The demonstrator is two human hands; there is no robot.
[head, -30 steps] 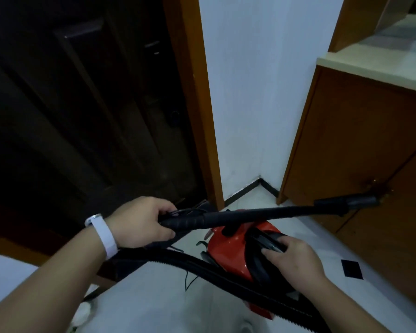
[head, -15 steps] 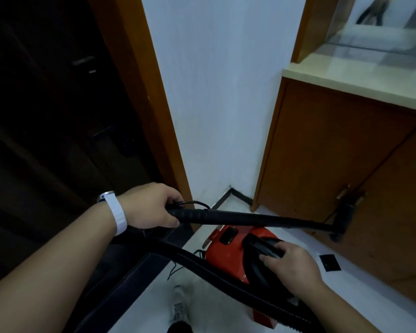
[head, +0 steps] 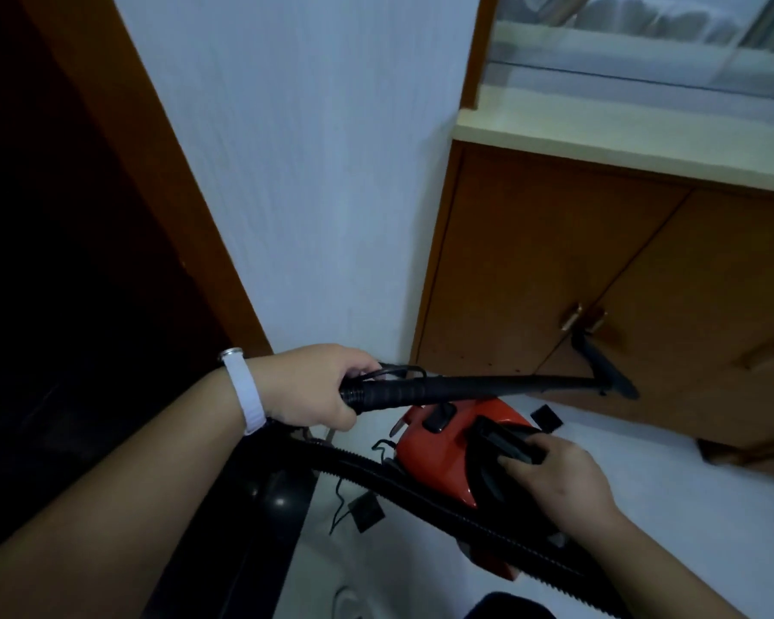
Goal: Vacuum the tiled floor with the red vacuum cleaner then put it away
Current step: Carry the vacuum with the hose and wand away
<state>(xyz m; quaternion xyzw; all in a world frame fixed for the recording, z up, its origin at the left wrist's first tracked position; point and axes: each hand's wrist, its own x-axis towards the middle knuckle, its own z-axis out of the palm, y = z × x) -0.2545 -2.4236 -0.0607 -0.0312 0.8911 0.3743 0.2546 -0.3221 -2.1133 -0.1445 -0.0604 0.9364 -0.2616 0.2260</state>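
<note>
The person has swung away from the dark doorway toward the cabinet (head: 599, 270). The left hand (head: 313, 386) grips the wand (head: 488, 387) (a cord looped with it). The right hand (head: 559, 480) holds the red vacuum cleaner (head: 439, 453) by its handle, over the tiled floor (head: 698, 507). This is likely the putting-away stage.

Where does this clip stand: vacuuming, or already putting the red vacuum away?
Vacuuming looks over: the nozzle is off the tiled floor, before the cabinet. In hand: the left hand grips the wand, the right hand the carry handle of the red vacuum cleaner. Left: putting it away; no storage spot is evident.
</note>
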